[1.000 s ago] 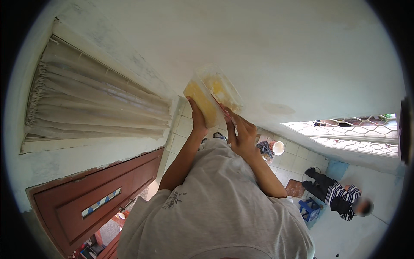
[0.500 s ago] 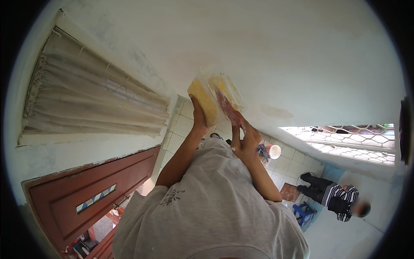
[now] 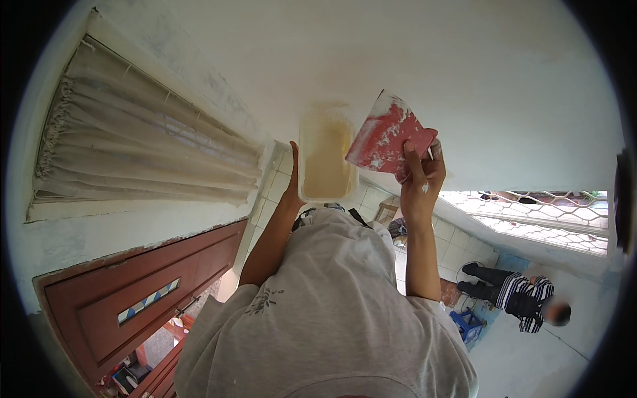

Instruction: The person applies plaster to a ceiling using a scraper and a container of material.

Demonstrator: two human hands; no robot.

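A pale rectangular tub is held out by the left hand, which is laid along its left side; how far the fingers are wrapped beneath cannot be told. A red scraper, smeared with white, is gripped at its right end between the thumb and fingers of the right hand. Its left corner is overlapped with the tub's right edge, though contact cannot be confirmed. On the far side a pale wall is seen; a red door is placed at left.
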